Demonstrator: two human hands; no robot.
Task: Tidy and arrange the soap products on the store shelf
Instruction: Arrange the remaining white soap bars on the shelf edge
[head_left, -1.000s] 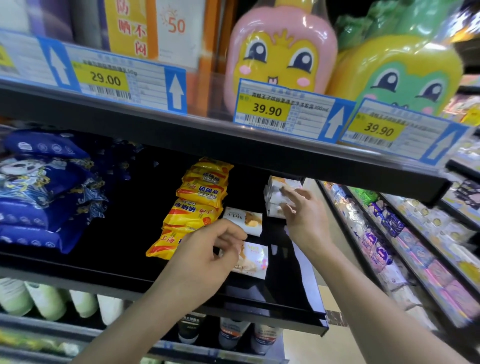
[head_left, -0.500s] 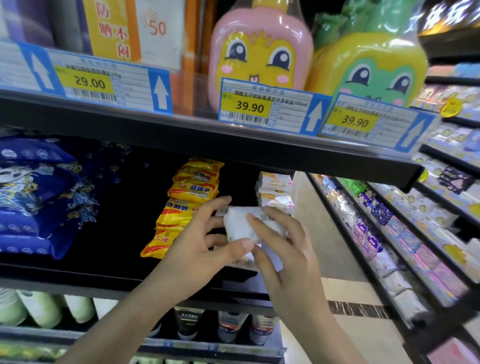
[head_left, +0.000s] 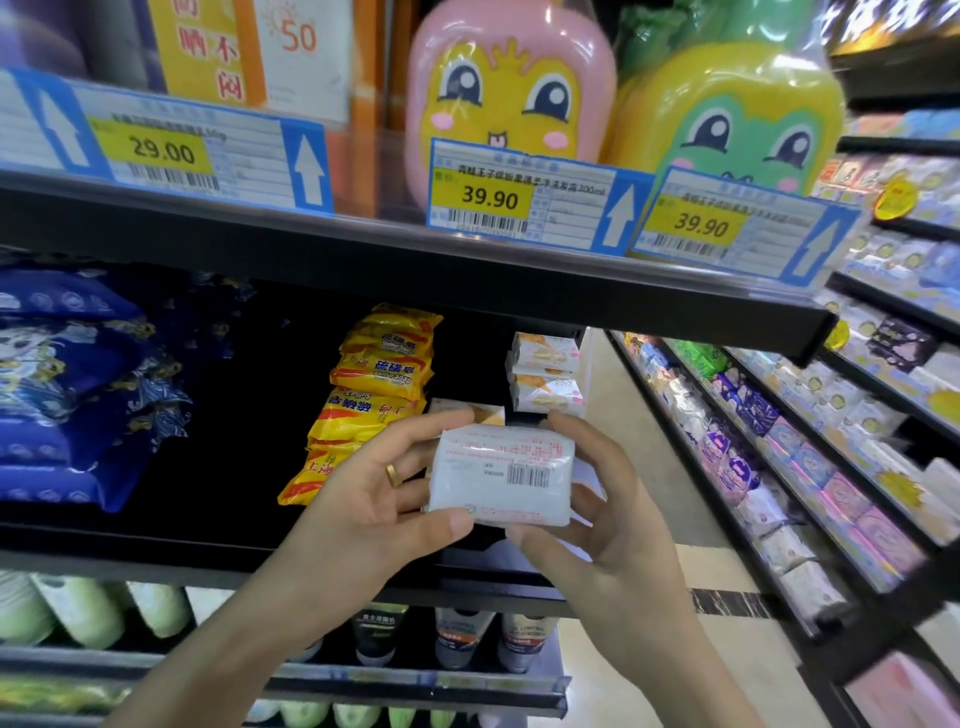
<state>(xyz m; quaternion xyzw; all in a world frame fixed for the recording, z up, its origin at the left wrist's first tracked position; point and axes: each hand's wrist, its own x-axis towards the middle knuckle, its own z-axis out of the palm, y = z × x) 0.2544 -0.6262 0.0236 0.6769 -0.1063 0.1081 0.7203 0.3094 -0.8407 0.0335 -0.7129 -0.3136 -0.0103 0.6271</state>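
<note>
A white wrapped soap bar (head_left: 501, 475) with a barcode faces me, held in front of the black shelf (head_left: 208, 551). My left hand (head_left: 363, 509) grips its left end, thumb below and fingers on top. My right hand (head_left: 608, 514) grips its right end the same way. Behind the bar, another white soap pack (head_left: 462, 408) lies on the shelf, mostly hidden. A stack of white soap boxes (head_left: 545, 376) stands at the shelf's right end. Yellow sulfur soap packs (head_left: 374, 395) lie in a leaning row to the left.
Blue bags (head_left: 67, 389) fill the shelf's left side. The upper shelf edge (head_left: 415, 260) with price tags overhangs close above. Bottles and tubes (head_left: 457, 639) stand on the shelf below. An aisle floor (head_left: 649, 493) and another product rack (head_left: 805, 467) run off to the right.
My left hand lifted a white soap bar off the shelf. My right hand left the stack at the back and joined it; both now hold the bar turned barcode side toward me.
</note>
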